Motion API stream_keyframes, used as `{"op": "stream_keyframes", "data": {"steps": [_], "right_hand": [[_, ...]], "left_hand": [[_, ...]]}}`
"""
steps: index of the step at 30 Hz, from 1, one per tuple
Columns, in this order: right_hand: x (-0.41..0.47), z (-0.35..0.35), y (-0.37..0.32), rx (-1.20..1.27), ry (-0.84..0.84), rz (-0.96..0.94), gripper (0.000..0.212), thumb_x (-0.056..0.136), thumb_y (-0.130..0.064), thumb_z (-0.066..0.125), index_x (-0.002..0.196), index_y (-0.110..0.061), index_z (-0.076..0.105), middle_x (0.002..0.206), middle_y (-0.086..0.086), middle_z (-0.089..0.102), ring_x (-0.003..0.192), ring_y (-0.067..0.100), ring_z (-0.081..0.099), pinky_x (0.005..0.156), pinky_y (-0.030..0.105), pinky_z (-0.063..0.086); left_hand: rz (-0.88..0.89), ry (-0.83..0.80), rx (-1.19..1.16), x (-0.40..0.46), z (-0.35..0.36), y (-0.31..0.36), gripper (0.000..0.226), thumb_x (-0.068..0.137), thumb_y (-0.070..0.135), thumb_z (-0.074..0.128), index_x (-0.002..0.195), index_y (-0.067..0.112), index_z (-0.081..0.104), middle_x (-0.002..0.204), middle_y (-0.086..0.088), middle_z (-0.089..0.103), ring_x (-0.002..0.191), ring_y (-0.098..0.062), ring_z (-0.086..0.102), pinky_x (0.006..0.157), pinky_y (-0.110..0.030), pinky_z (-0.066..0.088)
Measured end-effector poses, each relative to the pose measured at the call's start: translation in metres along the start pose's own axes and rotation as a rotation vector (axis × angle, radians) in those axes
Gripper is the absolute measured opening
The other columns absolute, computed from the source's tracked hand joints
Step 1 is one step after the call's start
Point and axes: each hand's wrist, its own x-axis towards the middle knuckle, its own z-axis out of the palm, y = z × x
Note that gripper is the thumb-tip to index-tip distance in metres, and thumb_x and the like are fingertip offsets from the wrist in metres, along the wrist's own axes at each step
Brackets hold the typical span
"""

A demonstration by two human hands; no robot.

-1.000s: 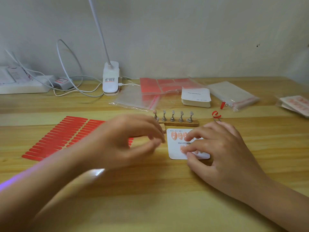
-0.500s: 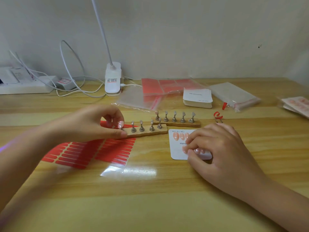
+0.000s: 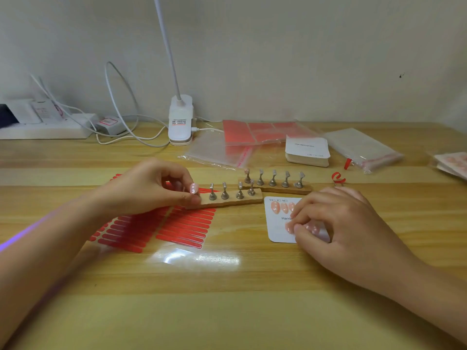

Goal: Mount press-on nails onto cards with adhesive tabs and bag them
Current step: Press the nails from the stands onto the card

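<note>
Your left hand [image 3: 154,188] is curled at the left end of the nearer wooden stand [image 3: 227,201], thumb and forefinger pinching a pale pink press-on nail [image 3: 194,188] that sits upright with its glossy face toward you, just above that end of the stand. This stand lies with its long axis running left to right, tilted slightly so the right end sits farther from you, and its metal pegs [image 3: 225,192] stand upright in a row along it. Its left part overlaps the red adhesive tab sheet [image 3: 177,223], whose strips also run left to right. The second stand [image 3: 276,186] lies just behind, parallel, and its left end meets the right end of the first. Your right hand [image 3: 336,223] rests with bent fingers on the white card [image 3: 278,228], fingertips pressing its lower right part; it covers much of the card, so you cannot tell whether it holds anything. The card lies flat on the table [image 3: 227,299] just right of the nearer stand, with three pink nails [image 3: 284,207] mounted in a row along its top edge, tips pointing toward you. Farther back lie clear bags [image 3: 214,152], a stack of cards [image 3: 307,151] and the clip lamp [image 3: 180,122].
</note>
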Motion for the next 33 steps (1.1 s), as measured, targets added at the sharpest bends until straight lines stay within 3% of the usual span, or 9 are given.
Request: {"op": "stream_keyframes", "data": {"steps": [5, 7, 10, 13, 19, 21, 23, 30, 33], "right_hand": [[0.016, -0.013, -0.005, -0.028, -0.144, 0.012, 0.015, 0.079, -0.031, 0.057, 0.067, -0.027, 0.066, 0.079, -0.018, 0.062, 0.085, 0.003, 0.052, 0.091, 0.011, 0.022], [0.025, -0.016, -0.011, 0.009, -0.124, -0.003, 0.017, 0.076, -0.032, 0.052, 0.068, -0.028, 0.066, 0.076, -0.017, 0.062, 0.081, 0.004, 0.053, 0.085, 0.022, 0.03], [0.039, -0.014, -0.025, 0.083, -0.049, -0.047, 0.016, 0.078, -0.033, 0.053, 0.075, -0.027, 0.068, 0.072, -0.022, 0.058, 0.082, 0.002, 0.05, 0.076, 0.022, 0.031], [0.054, -0.004, -0.042, 0.078, -0.021, -0.131, 0.014, 0.083, -0.033, 0.059, 0.09, -0.028, 0.07, 0.078, -0.018, 0.06, 0.079, 0.001, 0.052, 0.08, 0.026, 0.035], [0.078, 0.023, -0.066, -0.059, -0.035, -0.232, 0.029, 0.087, -0.047, 0.054, 0.109, -0.032, 0.065, 0.098, -0.012, 0.063, 0.096, 0.01, 0.05, 0.088, 0.032, 0.029], [0.083, 0.029, -0.069, -0.115, -0.045, -0.262, 0.03, 0.087, -0.05, 0.051, 0.108, -0.032, 0.065, 0.101, -0.012, 0.062, 0.1, 0.01, 0.049, 0.088, 0.031, 0.028], [0.086, 0.032, -0.07, -0.162, -0.05, -0.288, 0.029, 0.088, -0.049, 0.051, 0.107, -0.032, 0.065, 0.103, -0.012, 0.061, 0.103, 0.011, 0.049, 0.089, 0.03, 0.026], [0.091, 0.033, -0.071, -0.253, -0.065, -0.34, 0.028, 0.093, -0.037, 0.046, 0.104, -0.024, 0.068, 0.103, -0.008, 0.063, 0.101, 0.015, 0.049, 0.087, 0.029, 0.022], [0.093, 0.031, -0.071, -0.206, -0.077, -0.319, 0.025, 0.092, -0.039, 0.049, 0.103, -0.028, 0.068, 0.101, -0.01, 0.063, 0.1, 0.012, 0.049, 0.086, 0.027, 0.021]], "left_hand": [[-0.035, 0.009, -0.082, -0.001, 0.003, 0.0, 0.025, 0.045, 0.047, 0.073, 0.062, 0.029, 0.069, 0.087, -0.027, 0.064, 0.068, -0.018, 0.055, 0.069, -0.033, 0.042], [-0.047, 0.006, -0.105, -0.001, 0.003, -0.001, 0.025, 0.045, 0.047, 0.073, 0.062, 0.029, 0.069, 0.088, -0.025, 0.065, 0.068, -0.018, 0.055, 0.069, -0.032, 0.043], [-0.049, 0.002, -0.116, -0.001, 0.003, -0.002, 0.022, 0.047, 0.045, 0.074, 0.062, 0.029, 0.07, 0.085, -0.023, 0.066, 0.066, -0.014, 0.056, 0.063, -0.024, 0.043], [-0.053, 0.005, -0.124, -0.001, 0.003, -0.003, 0.017, 0.05, 0.04, 0.074, 0.062, 0.028, 0.07, 0.085, -0.023, 0.066, 0.065, -0.012, 0.055, 0.062, -0.021, 0.043], [-0.042, -0.007, -0.177, -0.002, 0.003, -0.003, 0.009, 0.063, 0.025, 0.074, 0.057, 0.028, 0.069, 0.07, -0.017, 0.061, 0.063, -0.013, 0.052, 0.055, -0.015, 0.041], [-0.025, -0.005, -0.163, 0.0, 0.003, -0.007, 0.03, 0.072, 0.005, 0.072, 0.054, 0.028, 0.067, 0.07, -0.016, 0.06, 0.063, -0.013, 0.051, 0.056, -0.014, 0.04], [-0.024, -0.021, -0.146, 0.0, 0.003, -0.006, 0.035, 0.073, 0.0, 0.071, 0.054, 0.03, 0.067, 0.07, -0.015, 0.059, 0.064, -0.014, 0.05, 0.057, -0.014, 0.04], [-0.027, -0.035, -0.158, -0.002, 0.003, -0.003, 0.009, 0.064, 0.02, 0.07, 0.065, 0.016, 0.063, 0.068, -0.016, 0.062, 0.066, -0.018, 0.053, 0.064, -0.027, 0.042], [-0.025, -0.039, -0.15, -0.001, 0.003, -0.003, 0.011, 0.071, 0.009, 0.071, 0.066, 0.014, 0.062, 0.068, -0.013, 0.063, 0.068, -0.017, 0.055, 0.067, -0.027, 0.044]]}}
